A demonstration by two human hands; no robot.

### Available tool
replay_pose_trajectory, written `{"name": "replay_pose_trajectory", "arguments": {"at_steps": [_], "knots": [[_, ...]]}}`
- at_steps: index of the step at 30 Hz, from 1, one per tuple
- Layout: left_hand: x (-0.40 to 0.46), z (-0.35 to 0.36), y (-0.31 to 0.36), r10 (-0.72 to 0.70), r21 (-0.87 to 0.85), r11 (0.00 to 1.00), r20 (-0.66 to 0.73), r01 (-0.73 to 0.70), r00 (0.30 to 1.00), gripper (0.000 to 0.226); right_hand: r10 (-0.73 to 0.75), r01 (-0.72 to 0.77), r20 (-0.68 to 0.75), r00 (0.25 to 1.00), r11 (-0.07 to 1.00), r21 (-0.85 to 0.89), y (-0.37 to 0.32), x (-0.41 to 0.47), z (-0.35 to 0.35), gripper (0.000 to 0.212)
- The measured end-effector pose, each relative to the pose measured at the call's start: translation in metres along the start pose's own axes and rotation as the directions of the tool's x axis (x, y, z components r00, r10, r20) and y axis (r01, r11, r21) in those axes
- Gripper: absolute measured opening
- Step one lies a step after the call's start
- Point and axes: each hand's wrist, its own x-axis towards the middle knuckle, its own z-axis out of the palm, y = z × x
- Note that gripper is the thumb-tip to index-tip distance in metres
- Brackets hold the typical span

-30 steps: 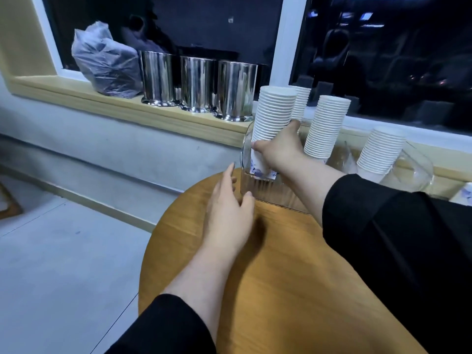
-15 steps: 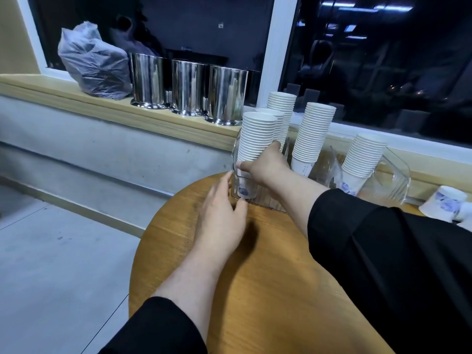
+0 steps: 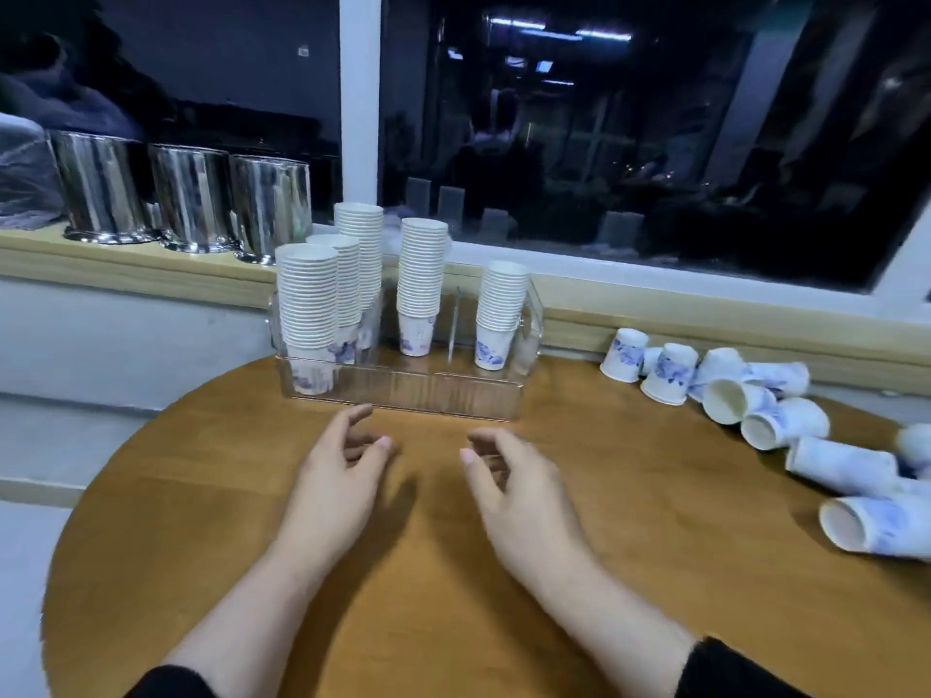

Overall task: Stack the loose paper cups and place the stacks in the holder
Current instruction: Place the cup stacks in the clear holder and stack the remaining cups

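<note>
A clear plastic holder (image 3: 403, 390) stands at the far side of the round wooden table (image 3: 453, 571). Several stacks of white paper cups with blue print stand in it; the front-left stack (image 3: 308, 314) is nearest me. Another stack (image 3: 422, 279) fills the middle, a shorter one (image 3: 499, 314) the right. Loose cups (image 3: 786, 420) lie scattered at the table's right edge, some upside down, some on their sides. My left hand (image 3: 337, 481) and my right hand (image 3: 514, 491) hover over the table in front of the holder, fingers apart, holding nothing.
Three shiny metal canisters (image 3: 191, 199) and a wrapped bag (image 3: 20, 178) sit on the wooden window sill (image 3: 126, 259) behind left. A dark window is behind the holder. The floor drops off left of the table.
My right hand has let go of the cup stack, which now stands in the holder's front-left spot. Both hands have pulled back toward me. The view has turned right, showing the loose cups.
</note>
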Motion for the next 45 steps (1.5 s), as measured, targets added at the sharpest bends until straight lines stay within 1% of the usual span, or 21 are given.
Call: {"name": "replay_pose_trajectory", "arguments": {"at_steps": [4, 6, 12, 14, 16, 18, 19, 21, 22, 23, 24, 25, 27, 29, 30, 33, 38, 42, 43, 44, 45], "knots": [[-0.065, 0.076, 0.031, 0.029, -0.066, 0.998, 0.158, -0.019, 0.987, 0.033, 0.132, -0.138, -0.070, 0.989, 0.986, -0.098, 0.068, -0.058, -0.076, 0.021], [-0.097, 0.118, 0.050, 0.039, -0.080, 0.997, 0.239, -0.020, 0.970, 0.033, 0.177, -0.188, -0.118, 0.977, 0.977, -0.096, 0.093, -0.080, -0.113, 0.022], [-0.177, 0.223, 0.097, 0.082, -0.149, 0.989, 0.408, -0.023, 0.909, 0.037, 0.274, -0.279, -0.168, 0.947, 0.960, -0.010, 0.142, -0.137, -0.200, 0.025], [-0.200, 0.252, 0.110, 0.108, -0.162, 0.986, 0.442, -0.039, 0.891, 0.040, 0.286, -0.279, -0.228, 0.931, 0.958, 0.064, 0.156, -0.156, -0.225, 0.023], [-0.221, 0.281, 0.122, 0.130, -0.166, 0.985, 0.483, -0.055, 0.866, 0.044, 0.291, -0.250, -0.331, 0.898, 0.955, 0.163, 0.170, -0.173, -0.252, 0.016], [-0.238, 0.307, 0.132, 0.157, -0.185, 0.980, 0.512, -0.070, 0.844, 0.053, 0.275, -0.199, -0.479, 0.834, 0.959, 0.203, 0.183, -0.185, -0.279, 0.011], [-0.245, 0.321, 0.136, 0.165, -0.190, 0.979, 0.513, -0.076, 0.842, 0.058, 0.257, -0.171, -0.565, 0.784, 0.965, 0.201, 0.190, -0.189, -0.295, 0.010], [-0.257, 0.347, 0.144, 0.167, -0.190, 0.978, 0.509, -0.079, 0.845, 0.069, 0.241, -0.130, -0.724, 0.646, 0.970, 0.207, 0.208, -0.192, -0.325, 0.008], [-0.261, 0.359, 0.148, 0.171, -0.189, 0.979, 0.515, -0.083, 0.840, 0.076, 0.261, -0.136, -0.777, 0.573, 0.965, 0.224, 0.219, -0.191, -0.339, 0.011], [-0.264, 0.370, 0.152, 0.175, -0.181, 0.979, 0.523, -0.092, 0.834, 0.083, 0.294, -0.168, -0.802, 0.519, 0.956, 0.242, 0.229, -0.188, -0.351, 0.021], [-0.267, 0.381, 0.156, 0.180, -0.174, 0.980, 0.528, -0.101, 0.830, 0.090, 0.335, -0.217, -0.800, 0.498, 0.941, 0.259, 0.240, -0.185, -0.363, 0.033], [-0.269, 0.392, 0.160, 0.185, -0.170, 0.979, 0.528, -0.110, 0.829, 0.094, 0.372, -0.270, -0.769, 0.519, 0.926, 0.265, 0.249, -0.182, -0.372, 0.047], [-0.269, 0.412, 0.164, 0.191, -0.171, 0.978, 0.524, -0.117, 0.830, 0.101, 0.422, -0.321, -0.643, 0.639, 0.906, 0.276, 0.264, -0.176, -0.385, 0.074], [-0.267, 0.428, 0.169, 0.206, -0.173, 0.976, 0.508, -0.135, 0.837, 0.103, 0.391, -0.262, -0.517, 0.761, 0.915, 0.306, 0.275, -0.170, -0.389, 0.091], [-0.265, 0.435, 0.170, 0.222, -0.181, 0.972, 0.501, -0.149, 0.837, 0.100, 0.362, -0.226, -0.487, 0.795, 0.921, 0.316, 0.281, -0.167, -0.390, 0.094], [-0.260, 0.450, 0.185, 0.266, -0.226, 0.959, 0.493, -0.173, 0.829, 0.086, 0.346, -0.206, -0.470, 0.812, 0.923, 0.325, 0.291, -0.158, -0.396, 0.095], [-0.250, 0.463, 0.196, 0.272, -0.218, 0.958, 0.474, -0.187, 0.837, 0.089, 0.346, -0.245, -0.459, 0.818, 0.932, 0.267, 0.287, -0.154, -0.400, 0.094], [-0.251, 0.443, 0.199, 0.218, -0.216, 0.968, 0.493, -0.124, 0.842, 0.079, 0.317, -0.273, -0.466, 0.826, 0.948, 0.162, 0.280, -0.156, -0.402, 0.088], [-0.253, 0.436, 0.199, 0.214, -0.219, 0.969, 0.492, -0.118, 0.844, 0.079, 0.343, -0.302, -0.460, 0.819, 0.939, 0.164, 0.275, -0.161, -0.405, 0.088], [-0.251, 0.424, 0.197, 0.212, -0.218, 0.969, 0.473, -0.120, 0.855, 0.079, 0.335, -0.291, -0.451, 0.827, 0.942, 0.167, 0.278, -0.155, -0.399, 0.088], [-0.250, 0.411, 0.195, 0.210, -0.214, 0.969, 0.455, -0.122, 0.865, 0.077, 0.350, -0.308, -0.392, 0.851, 0.936, 0.169, 0.280, -0.150, -0.395, 0.090]]}}
